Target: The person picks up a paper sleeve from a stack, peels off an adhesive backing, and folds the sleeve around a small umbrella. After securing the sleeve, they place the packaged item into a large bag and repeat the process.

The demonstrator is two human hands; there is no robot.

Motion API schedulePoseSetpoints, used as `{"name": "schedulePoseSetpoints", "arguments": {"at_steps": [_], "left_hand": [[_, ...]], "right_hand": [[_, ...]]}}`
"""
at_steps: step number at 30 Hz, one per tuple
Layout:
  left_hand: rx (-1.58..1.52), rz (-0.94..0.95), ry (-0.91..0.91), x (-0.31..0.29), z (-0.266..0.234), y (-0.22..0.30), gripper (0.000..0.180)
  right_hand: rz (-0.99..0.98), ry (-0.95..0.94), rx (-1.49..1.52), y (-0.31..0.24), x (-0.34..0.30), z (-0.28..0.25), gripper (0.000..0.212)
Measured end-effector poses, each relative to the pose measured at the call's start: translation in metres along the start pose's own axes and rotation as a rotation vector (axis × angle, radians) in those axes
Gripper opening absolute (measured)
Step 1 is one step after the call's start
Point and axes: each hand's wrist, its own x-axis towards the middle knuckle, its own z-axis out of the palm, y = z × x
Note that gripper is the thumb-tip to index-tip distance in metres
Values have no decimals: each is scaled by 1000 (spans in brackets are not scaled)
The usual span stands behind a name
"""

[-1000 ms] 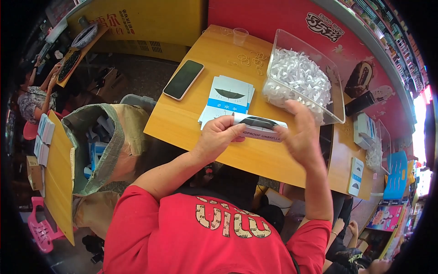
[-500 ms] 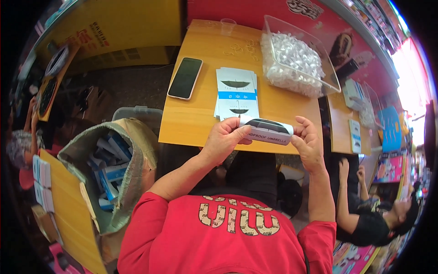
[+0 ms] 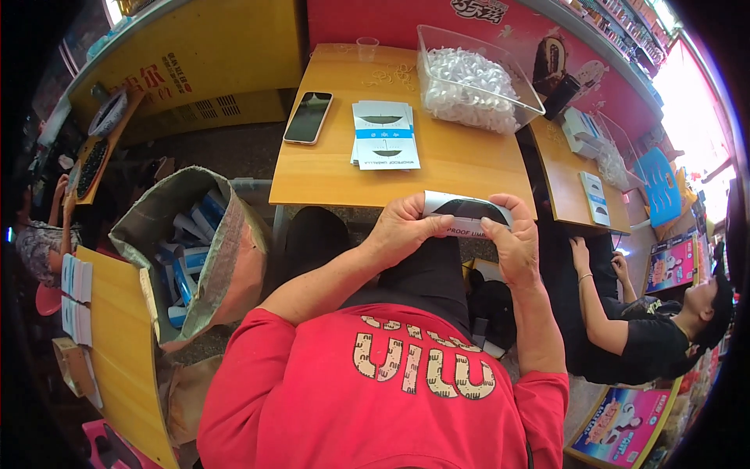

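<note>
Between my two hands is a printed paper sheet [image 3: 472, 211] with a dark umbrella picture, rolled into a curved tube just off the table's front edge. My left hand [image 3: 406, 227] grips its left end, thumb across the front. At the other end, my right hand [image 3: 509, 234] pinches the paper with thumb and fingers. A stack of similar white and blue printed sheets [image 3: 384, 134] lies on the wooden table [image 3: 336, 176] beyond my hands.
A black-screened phone [image 3: 308, 117] lies left of the stack. Far right on the table stands a clear bin [image 3: 534, 108] full of shiny translucent pieces. Rubber bands [image 3: 391, 76] and a clear cup [image 3: 367, 48] are at the back. An open sack [image 3: 242, 266] holds rolled papers. Another person [image 3: 641, 336] sits at right.
My hands have come a little lower and nearer to me with the rolled sheet, and the thumbs are closer together on it. The head view has shifted.
</note>
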Motion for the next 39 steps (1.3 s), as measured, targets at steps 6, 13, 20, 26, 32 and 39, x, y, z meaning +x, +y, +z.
{"name": "schedulePoseSetpoints", "arguments": {"at_steps": [6, 13, 20, 26, 32, 39], "left_hand": [[-4, -255, -133, -33, 23, 17, 26], [502, -5, 87, -72, 14, 56, 20], [1208, 549, 1132, -188, -49, 164, 19], [2023, -216, 910, -236, -93, 151, 21], [1576, 202, 349, -88, -48, 84, 18], [1867, 81, -6, 61, -118, -6, 26]], "right_hand": [[-37, -68, 140, 3, -36, -27, 32], [-384, -194, -314, -1, -50, -11, 36], [-208, 54, -13, 20, -37, -72, 26], [-53, 50, 35, 49, -44, -86, 17], [72, -12, -49, 53, -40, -75, 16], [145, -73, -219, 71, -43, -79, 15]]}}
